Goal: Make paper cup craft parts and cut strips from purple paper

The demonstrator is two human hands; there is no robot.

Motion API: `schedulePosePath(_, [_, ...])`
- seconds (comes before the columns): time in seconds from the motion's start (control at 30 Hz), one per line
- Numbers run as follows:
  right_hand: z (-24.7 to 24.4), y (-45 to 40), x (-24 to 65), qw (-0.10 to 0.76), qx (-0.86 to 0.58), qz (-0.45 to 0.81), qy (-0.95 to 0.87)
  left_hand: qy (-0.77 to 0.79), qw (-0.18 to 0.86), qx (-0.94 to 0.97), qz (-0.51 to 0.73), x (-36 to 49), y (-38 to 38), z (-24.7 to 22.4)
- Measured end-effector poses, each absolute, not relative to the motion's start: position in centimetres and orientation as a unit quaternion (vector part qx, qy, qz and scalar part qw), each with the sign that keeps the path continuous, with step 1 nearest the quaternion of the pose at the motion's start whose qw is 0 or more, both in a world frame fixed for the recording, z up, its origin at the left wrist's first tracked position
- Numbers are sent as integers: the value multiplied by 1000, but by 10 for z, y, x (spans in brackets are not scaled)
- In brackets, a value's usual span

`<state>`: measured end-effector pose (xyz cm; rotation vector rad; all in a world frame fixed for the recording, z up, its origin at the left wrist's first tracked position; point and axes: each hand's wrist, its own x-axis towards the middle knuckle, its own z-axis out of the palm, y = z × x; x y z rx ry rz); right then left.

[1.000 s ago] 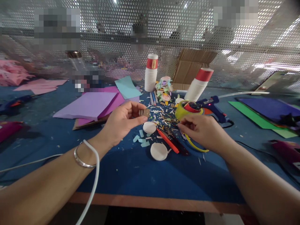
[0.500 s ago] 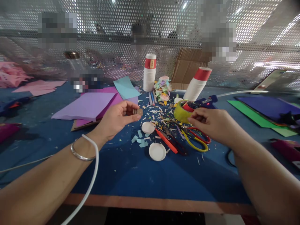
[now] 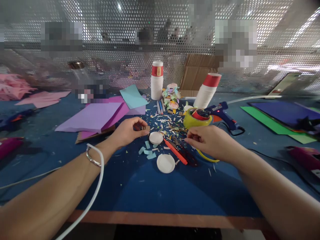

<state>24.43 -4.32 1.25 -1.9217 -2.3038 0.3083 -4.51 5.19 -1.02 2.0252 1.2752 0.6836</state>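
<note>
Between the thumb and fingers of my left hand (image 3: 130, 131) is a small brown cardboard piece (image 3: 145, 128), held just above the table. My right hand (image 3: 206, 140) hovers over the yellow-handled scissors (image 3: 208, 159), fingers curled together; whatever they may hold is hidden. Two shallow white paper cup bottoms lie between the hands, one (image 3: 156, 138) close to my left fingertips and another (image 3: 166, 163) nearer the table edge. Beside them rests an orange-red cutter (image 3: 175, 151). Light blue paper scraps (image 3: 149, 154) are scattered at the left.
Behind my right hand, a blue glue gun (image 3: 220, 111) leans by a yellow tape roll (image 3: 191, 121). Two paper cup stacks (image 3: 156, 88) (image 3: 205, 95) stand farther back, near a decorated paper piece (image 3: 172, 95) and pens (image 3: 160, 107). Purple sheets (image 3: 90, 115) lie left, green ones (image 3: 265, 121) right.
My right hand has moved left and toward me, away from the tape roll and glue gun, and now covers part of the scissors. My left hand still holds the cardboard piece, slightly lower.
</note>
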Motion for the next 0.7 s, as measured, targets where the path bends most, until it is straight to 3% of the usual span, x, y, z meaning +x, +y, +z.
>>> schedulePosePath(0.3, [10,-43,241,65,-631,98,-767,469,160,826,269,-41,43,-5])
schedulePosePath(0.53, [9,-43,240,66,-621,97,-775,353,149,912,149,-31,13,-2])
schedulePosePath(0.7, [8,-43,240,70,-619,90,-777,295,167,921,190,-29,8,4])
